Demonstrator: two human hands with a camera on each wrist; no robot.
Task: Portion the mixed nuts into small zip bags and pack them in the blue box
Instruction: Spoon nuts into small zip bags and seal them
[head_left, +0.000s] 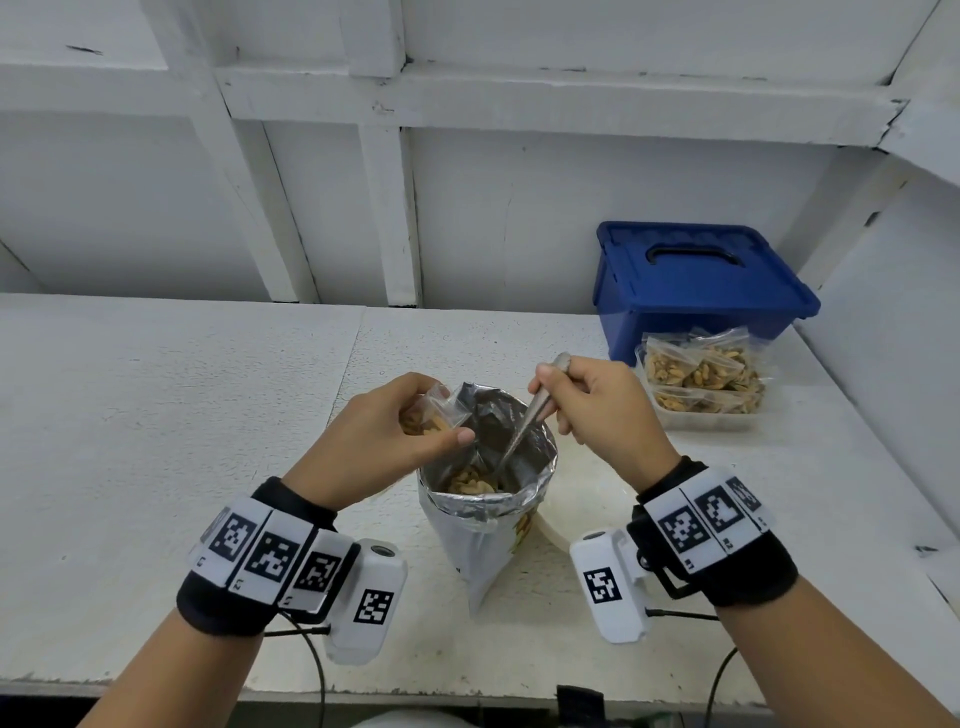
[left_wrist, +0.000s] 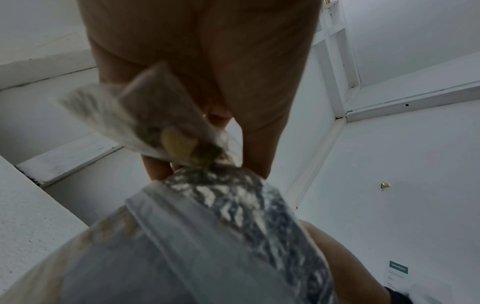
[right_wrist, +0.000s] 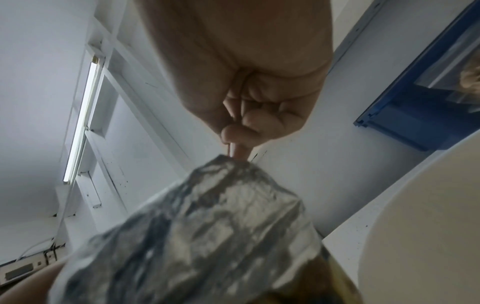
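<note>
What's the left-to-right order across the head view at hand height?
left hand holding small zip bag → foil nut bag → right hand holding spoon → filled zip bags

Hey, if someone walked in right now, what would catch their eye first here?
Probably the open foil bag of nuts standing mid-table, with the right hand dipping a spoon into it and the left hand holding a small zip bag beside its mouth. Next, the closed blue box at back right, filled bags piled before it.
</note>
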